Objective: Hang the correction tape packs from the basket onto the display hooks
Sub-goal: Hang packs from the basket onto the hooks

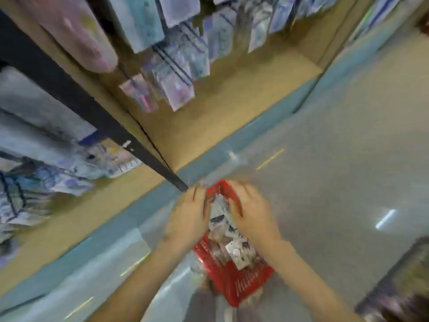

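**Left bay stock** [46, 159]: blurred blue and white packaged goods hanging at the left edge; type unreadable.

**Black upright** [92, 108]: dark strut running diagonally from upper left down to the floor, ending just beside the left hand.

**Hanging packs** [176, 66]: rows of pale carded packs on the tan display panel, top centre. The display hooks themselves are hidden behind the stock. Whether any of these came from the basket cannot be told.

**Left hand** [188, 212]: back of hand up, at the basket's left side, fingers reaching toward its far end. Grip: too blurred to tell whether it holds anything.

**Red basket** [243, 284]: slotted plastic, standing on the floor between the two forearms. Long axis runs from the person outward toward the foot of the display, the far end pointing up and left in the view.

**Correction tape packs** [236, 249]: white carded packs heaped inside the basket, both hands in among or against them. They lie jumbled at mixed angles with no common heading.

**Right hand** [253, 210]: over the basket's far right part, fingers bent down into the heap. Grip: cannot tell if a pack is pinched.

**Floor** [325, 159]: grey, glossy, with light streaks.

**Status, judged:** pick-up stage. No pack is clear of the basket, the heap looks sizeable, so most of the hanging appears to remain.
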Demonstrator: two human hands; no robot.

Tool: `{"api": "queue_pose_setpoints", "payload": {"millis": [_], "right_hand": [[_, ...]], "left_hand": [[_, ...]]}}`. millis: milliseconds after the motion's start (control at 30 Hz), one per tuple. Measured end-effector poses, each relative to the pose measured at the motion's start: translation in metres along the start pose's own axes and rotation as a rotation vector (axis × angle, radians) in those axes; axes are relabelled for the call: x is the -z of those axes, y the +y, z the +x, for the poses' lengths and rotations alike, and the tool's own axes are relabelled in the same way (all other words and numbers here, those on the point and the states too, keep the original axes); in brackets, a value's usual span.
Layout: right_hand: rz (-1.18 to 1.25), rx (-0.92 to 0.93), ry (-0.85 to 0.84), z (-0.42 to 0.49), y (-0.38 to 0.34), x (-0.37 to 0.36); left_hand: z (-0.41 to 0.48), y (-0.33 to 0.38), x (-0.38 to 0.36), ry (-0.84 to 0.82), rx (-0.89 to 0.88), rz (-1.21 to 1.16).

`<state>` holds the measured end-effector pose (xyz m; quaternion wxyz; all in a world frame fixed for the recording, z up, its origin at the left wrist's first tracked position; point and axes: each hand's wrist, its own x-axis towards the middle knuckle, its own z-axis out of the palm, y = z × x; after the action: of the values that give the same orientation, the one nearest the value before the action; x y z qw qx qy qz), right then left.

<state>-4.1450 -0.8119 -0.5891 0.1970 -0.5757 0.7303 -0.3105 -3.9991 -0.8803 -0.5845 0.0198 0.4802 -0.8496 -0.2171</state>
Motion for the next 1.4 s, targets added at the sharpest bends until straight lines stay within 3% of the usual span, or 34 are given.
{"api": "queue_pose_setpoints", "payload": {"millis": [267, 433, 600, 833, 900, 967, 1033, 1233, 1400], "right_hand": [[-0.081, -0.51, -0.205, -0.152, 0.238, -0.219], [-0.078, -0.661, -0.288, -0.195, 0.329, -0.318], [-0.013, -0.747, -0.287, -0.203, 0.392, -0.376], [0.087, -0.873, -0.325, -0.206, 0.409, -0.393], [-0.056, -0.852, -0.336, -0.205, 0.402, -0.388], [-0.213, -0.793, -0.327, -0.204, 0.397, -0.387], [-0.182, -0.822, -0.358, -0.196, 0.392, -0.388], [-0.368, -0.8, -0.473, -0.176, 0.397, -0.398], [-0.343, -0.907, -0.513, -0.178, 0.367, -0.388]], "left_hand": [[-0.023, -0.101, -0.313, -0.501, 0.186, 0.001], [-0.028, -0.141, -0.46, -0.662, 0.056, 0.096], [-0.038, -0.13, -0.562, -0.801, -0.077, 0.207], [-0.061, -0.123, -0.611, -0.694, 0.072, 0.215], [-0.062, -0.128, -0.605, -0.602, 0.14, 0.165], [-0.059, -0.136, -0.598, -0.665, 0.257, 0.179], [-0.05, -0.146, -0.59, -0.67, 0.313, 0.209], [-0.028, -0.155, -0.577, -0.708, 0.315, 0.236], [-0.033, -0.148, -0.54, -0.743, 0.392, 0.1]]}}
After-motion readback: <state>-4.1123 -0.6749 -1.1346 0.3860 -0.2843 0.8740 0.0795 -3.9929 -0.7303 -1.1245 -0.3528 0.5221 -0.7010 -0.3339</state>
